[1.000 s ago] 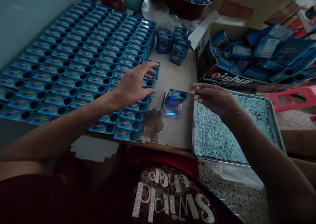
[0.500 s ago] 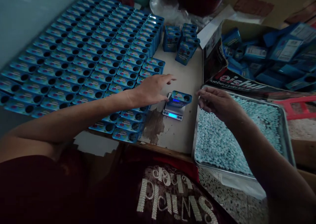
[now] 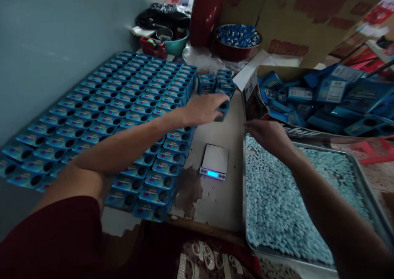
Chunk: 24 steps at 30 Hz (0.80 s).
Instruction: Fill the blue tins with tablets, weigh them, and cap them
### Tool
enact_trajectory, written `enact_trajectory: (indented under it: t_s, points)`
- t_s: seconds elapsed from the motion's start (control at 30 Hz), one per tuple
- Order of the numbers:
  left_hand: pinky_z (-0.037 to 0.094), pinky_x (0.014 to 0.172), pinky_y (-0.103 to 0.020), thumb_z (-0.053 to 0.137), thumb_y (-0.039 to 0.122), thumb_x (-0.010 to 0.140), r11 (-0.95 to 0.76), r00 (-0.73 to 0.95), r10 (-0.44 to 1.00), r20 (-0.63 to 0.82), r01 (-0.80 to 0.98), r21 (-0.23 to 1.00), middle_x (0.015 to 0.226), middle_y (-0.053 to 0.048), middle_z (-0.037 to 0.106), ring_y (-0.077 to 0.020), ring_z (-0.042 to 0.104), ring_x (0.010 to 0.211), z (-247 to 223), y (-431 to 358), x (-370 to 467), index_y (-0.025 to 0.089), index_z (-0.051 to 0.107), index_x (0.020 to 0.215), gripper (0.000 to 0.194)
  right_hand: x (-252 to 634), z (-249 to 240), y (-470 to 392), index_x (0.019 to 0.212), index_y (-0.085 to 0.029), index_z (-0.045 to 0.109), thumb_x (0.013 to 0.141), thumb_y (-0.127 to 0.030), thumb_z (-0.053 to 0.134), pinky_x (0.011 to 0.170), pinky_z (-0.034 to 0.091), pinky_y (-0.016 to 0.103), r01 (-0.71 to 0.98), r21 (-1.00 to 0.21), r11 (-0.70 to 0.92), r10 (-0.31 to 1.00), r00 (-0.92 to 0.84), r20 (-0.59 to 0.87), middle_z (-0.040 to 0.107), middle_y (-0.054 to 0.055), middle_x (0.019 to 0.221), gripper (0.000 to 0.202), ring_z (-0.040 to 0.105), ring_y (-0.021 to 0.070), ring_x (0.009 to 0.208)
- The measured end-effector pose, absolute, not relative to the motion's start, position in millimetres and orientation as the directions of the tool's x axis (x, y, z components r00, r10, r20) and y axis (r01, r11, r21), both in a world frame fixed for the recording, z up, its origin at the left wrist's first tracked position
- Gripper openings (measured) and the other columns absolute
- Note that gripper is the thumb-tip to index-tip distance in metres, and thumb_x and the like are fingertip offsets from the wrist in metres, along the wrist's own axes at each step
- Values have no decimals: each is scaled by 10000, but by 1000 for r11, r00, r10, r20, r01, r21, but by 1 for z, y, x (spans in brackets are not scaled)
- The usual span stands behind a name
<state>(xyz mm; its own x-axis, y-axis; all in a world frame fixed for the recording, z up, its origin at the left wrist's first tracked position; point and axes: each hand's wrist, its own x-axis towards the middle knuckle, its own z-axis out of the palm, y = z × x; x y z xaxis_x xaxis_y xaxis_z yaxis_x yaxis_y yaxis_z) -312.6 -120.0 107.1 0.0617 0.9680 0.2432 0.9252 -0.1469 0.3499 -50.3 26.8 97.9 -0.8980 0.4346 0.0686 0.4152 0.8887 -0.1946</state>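
My left hand is closed around a small blue candy box, raised above the table beyond the scale. The digital scale lies with a bare weighing plate and a lit blue display. Over the near left corner of a cardboard carton and the far edge of a metal tray hovers my right hand. Its fingers are pressed together, slightly blurred; whatever they may hold is hidden. Light blue candies fill the tray.
Rows of blue candy boxes cover the left of the table. A few more boxes stand at the back. The carton holds jumbled blue boxes. Behind are a dark red bowl of wrapped sweets and a teal basin.
My left hand has taken the candy box off the scale and carried it away from me. My right hand stays near the tray's far left corner. The camera view has tilted up.
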Motion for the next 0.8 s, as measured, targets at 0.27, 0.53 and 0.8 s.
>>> enact_trajectory:
  t_s: [0.27,0.53,0.8]
  points:
    - [511,1151,-390,659,340,920,-41,2,997,79,864,502,1473,-61,742,-282,683,1337,80,-102,-430,252,691,1449,538,-213,50,90,1479,-120,635,1080,-339,613,1025,549,513,581,-177,795,603,-788,125,710,271,1376,456,698,414,1213]
    - [503,1134,-391,459,515,1092,-18,50,995,-87,944,329,1419,-108,735,-301,689,1299,60,-125,-398,212,703,1409,502,-192,27,82,1083,-212,706,1089,-362,628,1023,526,464,510,-260,820,566,-790,237,699,162,1228,169,662,346,1151]
    - [416,1254,-640,514,339,1061,125,-135,989,53,978,168,1479,-179,672,-410,617,1422,40,-139,-360,206,725,1367,395,-57,66,-53,931,-265,648,1052,-294,619,805,560,404,304,-409,860,411,-889,204,701,102,1003,128,662,282,922]
